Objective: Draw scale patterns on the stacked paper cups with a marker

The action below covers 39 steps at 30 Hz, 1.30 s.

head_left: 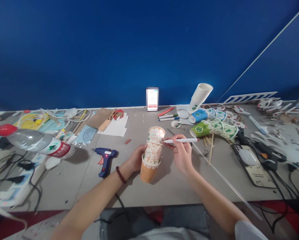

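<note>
My left hand [136, 159] is wrapped round a stack of patterned orange paper cups [152, 153], holding it tilted above the grey table [169, 186]. A dark bead bracelet [120, 175] sits on that wrist. My right hand [181, 152] pinches a white marker with a red end [181, 140], held level, its tip touching the upper part of the cup stack.
A blue glue gun [104, 159] lies left of the cups. A plastic water bottle [36, 142], cables and a power strip are at far left. Blue and green cup stacks [211, 125], white cups [200, 95], markers [168, 116], sticks and a long clear rod [226, 181] lie right.
</note>
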### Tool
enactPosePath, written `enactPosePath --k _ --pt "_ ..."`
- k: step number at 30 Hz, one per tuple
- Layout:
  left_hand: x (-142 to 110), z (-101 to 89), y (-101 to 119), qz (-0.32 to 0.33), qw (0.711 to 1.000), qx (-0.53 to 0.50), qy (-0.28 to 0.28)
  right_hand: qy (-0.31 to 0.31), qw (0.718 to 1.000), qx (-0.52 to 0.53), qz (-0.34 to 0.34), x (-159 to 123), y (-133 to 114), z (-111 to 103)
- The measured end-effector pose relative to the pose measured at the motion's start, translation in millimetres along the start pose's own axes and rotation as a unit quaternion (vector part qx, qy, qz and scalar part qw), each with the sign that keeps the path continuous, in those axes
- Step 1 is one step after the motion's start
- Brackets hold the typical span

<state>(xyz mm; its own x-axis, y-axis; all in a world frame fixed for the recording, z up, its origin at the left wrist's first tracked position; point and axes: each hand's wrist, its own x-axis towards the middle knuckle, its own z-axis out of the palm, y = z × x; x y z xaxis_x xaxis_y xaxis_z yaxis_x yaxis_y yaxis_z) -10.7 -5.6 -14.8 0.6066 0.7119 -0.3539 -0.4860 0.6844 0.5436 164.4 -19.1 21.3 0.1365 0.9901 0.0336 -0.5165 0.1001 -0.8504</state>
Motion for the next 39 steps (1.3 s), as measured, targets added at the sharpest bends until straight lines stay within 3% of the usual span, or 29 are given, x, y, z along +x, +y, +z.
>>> enactPosePath --k 7,20,30,39 --pt "-0.8 6.6 1.1 0.016 0.998 -0.029 -0.057 0.003 0.999 -0.039 -0.011 0.4 3.7 -0.6" --pt "1.9 -4.5 -7.7 0.038 0.999 0.021 -0.025 -0.001 0.995 -0.101 -0.021 -3.3 7.1 -1.4" --pt "-1.0 0.3 -6.4 0.021 0.997 0.023 -0.076 -0.009 0.992 -0.126 -0.028 -5.6 6.2 -0.6" --pt "0.5 -1.7 -7.4 0.023 0.996 0.030 -0.076 -0.005 0.988 -0.149 -0.041 -5.1 6.6 -1.4"
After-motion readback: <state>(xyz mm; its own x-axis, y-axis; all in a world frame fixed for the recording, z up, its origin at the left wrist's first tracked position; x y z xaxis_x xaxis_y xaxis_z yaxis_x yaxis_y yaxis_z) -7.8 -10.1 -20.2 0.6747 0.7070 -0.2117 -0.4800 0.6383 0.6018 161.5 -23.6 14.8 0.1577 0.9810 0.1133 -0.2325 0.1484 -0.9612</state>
